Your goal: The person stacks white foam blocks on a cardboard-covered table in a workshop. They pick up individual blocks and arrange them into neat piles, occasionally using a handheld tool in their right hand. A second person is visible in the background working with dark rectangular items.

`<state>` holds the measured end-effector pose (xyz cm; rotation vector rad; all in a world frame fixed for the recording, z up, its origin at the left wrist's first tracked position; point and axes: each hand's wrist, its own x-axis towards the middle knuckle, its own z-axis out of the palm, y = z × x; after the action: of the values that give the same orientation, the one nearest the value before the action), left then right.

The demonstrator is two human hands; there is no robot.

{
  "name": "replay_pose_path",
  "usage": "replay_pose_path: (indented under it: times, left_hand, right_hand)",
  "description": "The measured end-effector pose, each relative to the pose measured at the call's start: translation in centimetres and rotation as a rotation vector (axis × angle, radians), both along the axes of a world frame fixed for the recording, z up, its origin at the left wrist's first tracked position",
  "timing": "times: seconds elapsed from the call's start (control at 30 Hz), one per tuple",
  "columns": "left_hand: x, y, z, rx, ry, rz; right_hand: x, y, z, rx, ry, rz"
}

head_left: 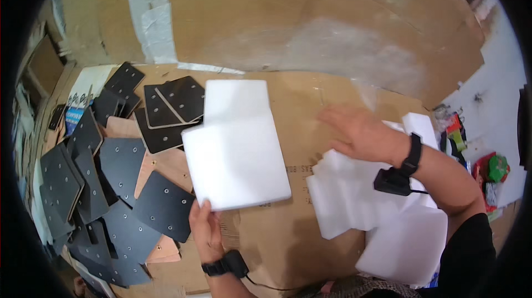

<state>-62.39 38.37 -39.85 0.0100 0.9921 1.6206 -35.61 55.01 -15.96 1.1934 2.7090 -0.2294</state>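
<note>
A white foam sheet (238,165) lies at the middle of the cardboard surface, overlapping another white foam piece (235,96) at its far end. My left hand (206,229) grips its near left corner, thumb on top and the other fingers partly hidden. To the right, my right hand (363,133) hovers with fingers stretched out and slightly blurred, nothing visible in it. Below and beside that hand is a loose pile of white foam pieces (349,193), with one more foam sheet (407,245) at the near right.
Many dark boards with small metal-ringed holes (122,165) are heaped at the left, some showing wood-coloured faces (172,168). A tall cardboard panel (266,21) stands at the back. Colourful packages (490,170) lie at the far right. A cable trails from each wrist device.
</note>
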Motion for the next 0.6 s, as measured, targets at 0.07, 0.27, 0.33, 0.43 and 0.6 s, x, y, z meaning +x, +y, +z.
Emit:
replay_pose_path:
  times: [0.07, 0.27, 0.33, 0.43, 0.6]
  left_hand:
    - [0.9, 5.2, 1.7, 0.003, 0.007, -0.013]
    - [-1.2, 21.1, -10.3, -0.137, -0.126, -0.199]
    - [1.9, 23.1, -7.2, -0.172, 0.038, -0.224]
    - [0.9, 25.6, -9.5, -0.168, 0.087, -0.274]
    - [0.5, 23.9, -9.2, -0.039, 0.034, 0.036]
  right_hand:
    - [2.0, -1.1, 3.6, 0.053, 0.008, -0.026]
    - [10.2, -9.1, 10.8, 0.079, 0.111, -0.228]
    - [13.4, -14.1, 10.3, -0.105, 0.171, -0.502]
    - [16.6, -21.0, 8.0, -0.037, 0.1, -0.524]
    - [18.5, -25.3, 5.1, -0.08, 0.116, -0.749]
